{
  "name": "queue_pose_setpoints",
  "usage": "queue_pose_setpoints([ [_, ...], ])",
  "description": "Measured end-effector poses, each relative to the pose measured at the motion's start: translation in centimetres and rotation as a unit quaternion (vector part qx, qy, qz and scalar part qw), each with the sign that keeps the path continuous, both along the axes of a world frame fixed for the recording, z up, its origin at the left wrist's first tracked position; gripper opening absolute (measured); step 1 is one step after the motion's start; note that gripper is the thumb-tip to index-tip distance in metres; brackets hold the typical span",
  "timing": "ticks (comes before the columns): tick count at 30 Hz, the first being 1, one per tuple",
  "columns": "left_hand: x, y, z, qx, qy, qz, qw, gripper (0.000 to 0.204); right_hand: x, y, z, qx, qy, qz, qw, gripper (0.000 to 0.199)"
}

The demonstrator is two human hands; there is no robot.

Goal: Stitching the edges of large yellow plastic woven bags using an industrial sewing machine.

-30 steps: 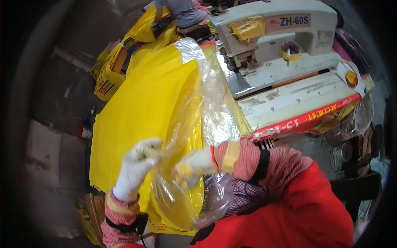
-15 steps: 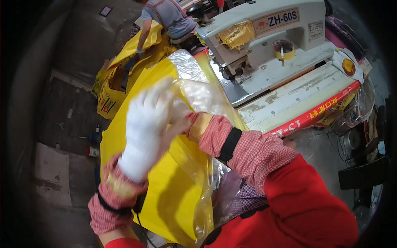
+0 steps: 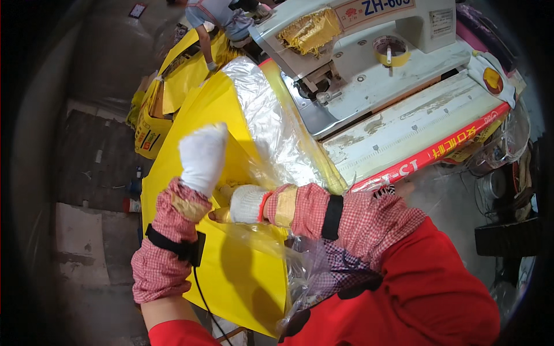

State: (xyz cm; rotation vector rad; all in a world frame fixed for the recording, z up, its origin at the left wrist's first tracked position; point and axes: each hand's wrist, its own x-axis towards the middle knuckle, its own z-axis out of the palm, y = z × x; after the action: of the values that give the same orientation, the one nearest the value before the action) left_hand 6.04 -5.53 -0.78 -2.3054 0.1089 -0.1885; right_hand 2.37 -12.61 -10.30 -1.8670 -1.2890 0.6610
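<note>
Stacked flat yellow sacks (image 3: 248, 288) lie in front of me, with clear plastic liner film (image 3: 271, 132) along their right side. My left hand (image 3: 202, 155), in a white knit glove, is closed at a raised fold of the top sack; its fingertips are hidden. Lower and to the right, my right hand (image 3: 245, 205) wears a white glove that leaves the thumb and fingertips bare. Its fingers are curled around the sack's edge, beside the thin film. Red checked sleeve covers wrap both forearms, and a black strap with a cable circles the left one.
A pale industrial sewing machine (image 3: 346, 63) with a roll of tape (image 3: 392, 51) on its bed stands at the right. Its ruled table (image 3: 404, 130) has a red front edge. A co-worker (image 3: 222, 23) bends over more yellow sacks (image 3: 184, 75) at the far left.
My left hand has turned into a closed fist and come slightly down, apart from the right. My right hand has moved lower along the sack. The view has shifted a little.
</note>
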Motion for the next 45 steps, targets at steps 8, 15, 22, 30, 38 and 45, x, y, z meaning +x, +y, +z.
queue_pose_setpoints([
  [8, 5.2, 1.0, -0.6, -0.079, -0.111, -0.002, 0.991, 0.010, -0.1, 0.8, -0.9, -0.005, 0.111, -0.051, 0.992, 0.073],
  [15, 10.0, -0.4, 14.6, 0.145, -0.127, -0.133, 0.972, 0.010, -8.3, -2.8, -4.8, 0.505, -0.194, 0.113, 0.833, 0.046],
  [22, 9.4, -3.5, 18.6, 0.107, -0.054, -0.177, 0.977, 0.019, -7.1, -15.1, -10.9, -0.045, 0.205, 0.051, 0.976, 0.045],
  [30, 8.0, -4.5, 16.7, 0.090, -0.025, -0.140, 0.986, 0.022, -3.7, -20.6, -4.4, 0.363, 0.076, -0.337, 0.866, 0.036],
  [38, 7.5, -6.2, 14.7, 0.087, -0.056, -0.164, 0.981, 0.026, 1.0, -22.2, -0.4, 0.021, 0.060, -0.457, 0.887, 0.085],
  [45, 8.1, -5.3, 13.6, 0.074, -0.062, -0.135, 0.986, 0.031, -1.2, -21.7, -1.8, 0.360, 0.253, -0.350, 0.827, 0.054],
])
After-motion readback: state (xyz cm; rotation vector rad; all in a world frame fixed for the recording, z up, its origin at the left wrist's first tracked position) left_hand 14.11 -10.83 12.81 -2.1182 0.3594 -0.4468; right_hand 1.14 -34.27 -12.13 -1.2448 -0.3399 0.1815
